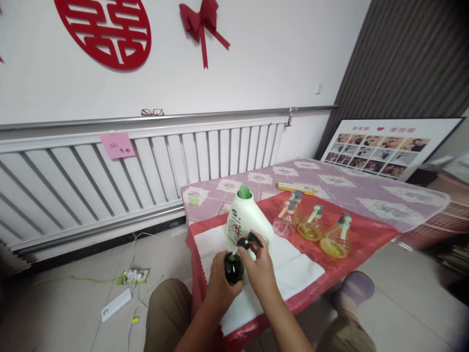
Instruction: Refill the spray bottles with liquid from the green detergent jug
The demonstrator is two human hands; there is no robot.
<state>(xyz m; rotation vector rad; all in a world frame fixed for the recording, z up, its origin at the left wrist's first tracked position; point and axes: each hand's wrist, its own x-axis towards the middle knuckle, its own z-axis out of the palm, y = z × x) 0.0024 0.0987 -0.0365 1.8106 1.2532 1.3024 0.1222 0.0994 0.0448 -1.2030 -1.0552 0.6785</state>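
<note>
My left hand [220,281] is wrapped round a small dark bottle [233,269] above the white cloth. Between the fingers of my right hand [260,269] is a black pump head [252,239], its pale tube pointing down at the bottle's mouth. Whether the tube is inside the neck is hard to make out. Just behind both hands stands a large pale green detergent jug [252,215], uncapped, with a green spout at its neck. To its right, several clear pump bottles [310,227] with yellowish liquid stand on the red sheet.
A white cloth [293,274] lies over the red plastic sheet [366,234]. A yellow case [295,188] and a small green cap [194,198] rest on the patterned tablecloth. A radiator [220,151] runs behind; a power bank [116,304] and cables are on the floor at left.
</note>
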